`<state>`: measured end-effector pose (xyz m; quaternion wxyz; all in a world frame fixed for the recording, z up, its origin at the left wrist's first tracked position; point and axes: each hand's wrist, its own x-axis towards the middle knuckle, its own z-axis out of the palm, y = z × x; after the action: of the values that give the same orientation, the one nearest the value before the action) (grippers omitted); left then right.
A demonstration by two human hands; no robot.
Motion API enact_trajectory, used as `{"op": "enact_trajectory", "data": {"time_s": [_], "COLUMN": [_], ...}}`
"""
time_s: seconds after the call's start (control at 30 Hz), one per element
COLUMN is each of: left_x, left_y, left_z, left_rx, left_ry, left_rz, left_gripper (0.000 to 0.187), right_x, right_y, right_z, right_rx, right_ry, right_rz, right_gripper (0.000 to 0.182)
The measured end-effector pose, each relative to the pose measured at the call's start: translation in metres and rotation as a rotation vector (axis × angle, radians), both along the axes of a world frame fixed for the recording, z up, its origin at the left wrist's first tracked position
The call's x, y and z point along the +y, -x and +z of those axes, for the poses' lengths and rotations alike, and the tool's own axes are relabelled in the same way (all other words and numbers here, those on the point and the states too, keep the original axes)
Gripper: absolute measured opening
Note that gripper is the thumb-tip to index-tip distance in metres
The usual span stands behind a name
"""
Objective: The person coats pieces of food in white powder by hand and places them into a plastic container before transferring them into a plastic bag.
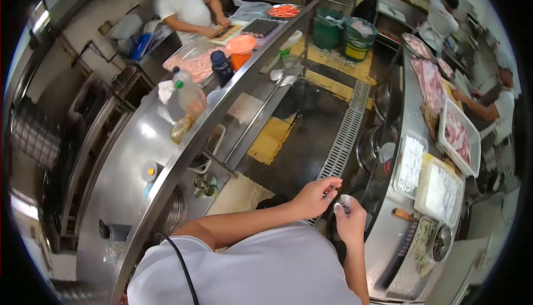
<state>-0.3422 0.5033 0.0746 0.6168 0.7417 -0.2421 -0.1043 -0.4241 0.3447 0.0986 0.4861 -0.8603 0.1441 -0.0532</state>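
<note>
Both my hands are held out in front of my white shirt, above the floor drain between two counters. My left hand (315, 198) has its fingers loosely bent, with thumb and fingertips apart and nothing visible between them. Just right of it and a little lower, my right hand (351, 223) has its fingers closed around a small whitish crumpled piece (346, 200) that looks like thin film. What it is exactly, I cannot tell. The two hands are close together but apart.
A steel counter (119, 180) with bottles (190, 98) runs along the left. On the right counter are foil-covered white trays (441, 188), a knife (404, 214), a tray of chopped food (420, 249) and raw meat (428, 83). A grated drain (344, 138) crosses the floor. Co-workers stand further back.
</note>
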Motion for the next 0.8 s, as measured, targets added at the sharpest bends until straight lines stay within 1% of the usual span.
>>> {"op": "enact_trajectory", "data": {"time_s": [0.07,0.23,0.5,0.8], "left_x": [0.006,0.014,0.021,0.052], "left_y": [-0.001,-0.004,-0.010,-0.017], "left_z": [-0.001,0.002,0.001,-0.004], "left_rx": [0.001,0.033,0.036,0.031], "left_ry": [0.015,0.048,0.084,0.113], "left_rz": [0.036,0.067,0.051,0.153], "left_gripper": [0.035,0.036,0.038,0.039], "right_x": [0.004,0.012,0.017,0.039], "right_y": [-0.007,-0.013,-0.018,-0.040], "right_z": [0.004,0.021,0.016,0.011], "right_rx": [0.029,0.023,0.030,0.058], "right_ry": [0.007,0.050,0.059,0.022], "right_rz": [0.031,0.065,0.070,0.132], "right_gripper": [0.030,0.029,0.027,0.028]}}
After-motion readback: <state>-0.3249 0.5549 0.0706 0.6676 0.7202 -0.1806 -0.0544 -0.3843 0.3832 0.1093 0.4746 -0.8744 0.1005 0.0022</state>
